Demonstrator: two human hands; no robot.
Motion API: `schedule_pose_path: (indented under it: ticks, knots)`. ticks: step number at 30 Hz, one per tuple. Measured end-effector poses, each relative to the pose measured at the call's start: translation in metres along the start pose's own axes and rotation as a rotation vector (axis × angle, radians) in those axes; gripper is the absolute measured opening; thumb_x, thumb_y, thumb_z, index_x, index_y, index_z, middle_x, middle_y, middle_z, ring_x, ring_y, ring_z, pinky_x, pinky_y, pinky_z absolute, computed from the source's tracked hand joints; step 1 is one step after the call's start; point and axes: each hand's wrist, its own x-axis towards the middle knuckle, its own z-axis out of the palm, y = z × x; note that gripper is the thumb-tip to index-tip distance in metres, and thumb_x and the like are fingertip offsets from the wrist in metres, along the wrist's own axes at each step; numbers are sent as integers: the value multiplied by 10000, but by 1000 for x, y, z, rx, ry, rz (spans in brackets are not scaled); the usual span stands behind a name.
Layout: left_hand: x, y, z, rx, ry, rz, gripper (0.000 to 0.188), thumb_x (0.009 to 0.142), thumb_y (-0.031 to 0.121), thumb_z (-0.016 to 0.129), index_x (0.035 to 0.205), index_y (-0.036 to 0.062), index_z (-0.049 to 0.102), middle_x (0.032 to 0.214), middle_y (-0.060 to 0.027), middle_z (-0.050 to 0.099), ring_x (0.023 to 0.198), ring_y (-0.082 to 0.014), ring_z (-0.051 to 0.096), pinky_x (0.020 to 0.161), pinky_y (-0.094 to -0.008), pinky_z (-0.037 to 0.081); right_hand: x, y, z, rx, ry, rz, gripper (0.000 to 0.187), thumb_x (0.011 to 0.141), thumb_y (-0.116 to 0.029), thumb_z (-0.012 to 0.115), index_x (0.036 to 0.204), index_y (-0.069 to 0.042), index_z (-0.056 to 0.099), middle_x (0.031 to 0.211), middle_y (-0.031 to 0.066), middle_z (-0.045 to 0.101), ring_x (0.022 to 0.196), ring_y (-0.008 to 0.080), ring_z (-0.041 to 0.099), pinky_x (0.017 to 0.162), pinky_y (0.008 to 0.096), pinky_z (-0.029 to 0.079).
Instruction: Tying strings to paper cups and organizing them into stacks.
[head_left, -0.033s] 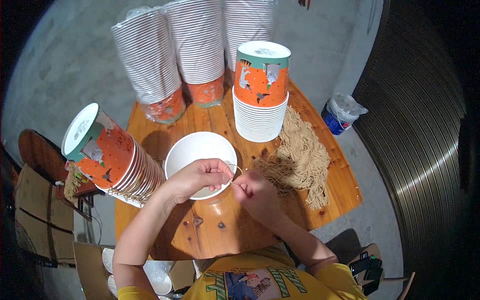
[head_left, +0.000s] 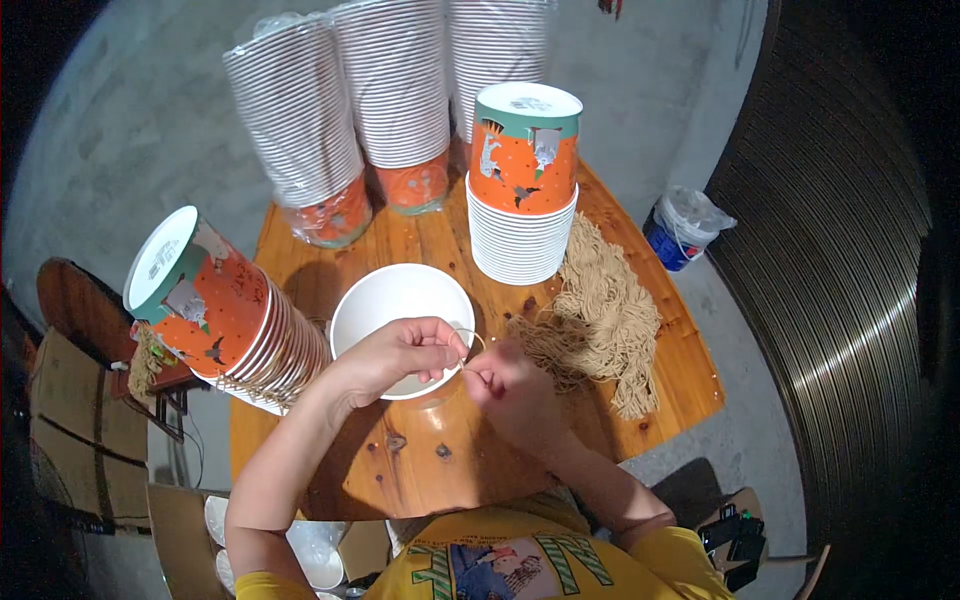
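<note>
Just over the near rim of a white paper bucket (head_left: pixel 385 300), my two hands meet at a thin tan cord (head_left: pixel 479 336) bent into a small loop. My left hand (head_left: pixel 400 358) is closed, pinching the cord between thumb and fingertips. Close beside it on the right, my right hand (head_left: pixel 512 395) is closed in a pinch on the same cord. The bucket's white inside faces up, and my left hand covers part of it. A heap of tan cords (head_left: pixel 610 320) lies on the table beyond my right hand.
A leaning stack of orange upturned buckets (head_left: pixel 225 310), with tan cords along its rims, stands left of the wooden table (head_left: pixel 430 480). Another orange stack (head_left: pixel 525 180) stands behind the bucket. Plastic-wrapped stacks (head_left: pixel 300 120) line the back. A blue pail (head_left: pixel 675 235) sits on the floor.
</note>
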Motion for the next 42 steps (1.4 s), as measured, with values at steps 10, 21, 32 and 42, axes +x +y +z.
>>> schedule_pose_path:
  ticks: [10,21,32,42]
  knots:
    - [-3,5,7,-31,83,-36,146,872,115,622,1000,51,590,878,26,558,742,-50,486,637,-189,384,4,-11,15,19,98,-5,137,752,-68,709,801,-74,581,715,63,565,532,142,540,488,283,437]
    - [-10,4,4,-70,151,-19,158,878,57,598,1031,40,565,898,3,550,776,-65,502,720,-199,426,6,-10,6,-109,23,-147,155,796,-41,642,943,-85,614,755,55,596,625,189,599,553,292,480]
    - [-14,8,22,153,168,159,256,857,-21,586,1085,47,490,856,31,481,784,-49,461,712,-188,404,19,-9,-8,499,-63,326,204,836,-50,632,1011,-42,525,723,-15,506,616,52,466,549,216,402]
    - [-18,14,22,248,124,170,281,884,21,576,1151,43,491,866,30,455,809,-53,455,748,-197,408,15,4,-1,245,1,137,119,772,-61,668,796,-58,551,650,25,486,569,126,500,538,279,435]
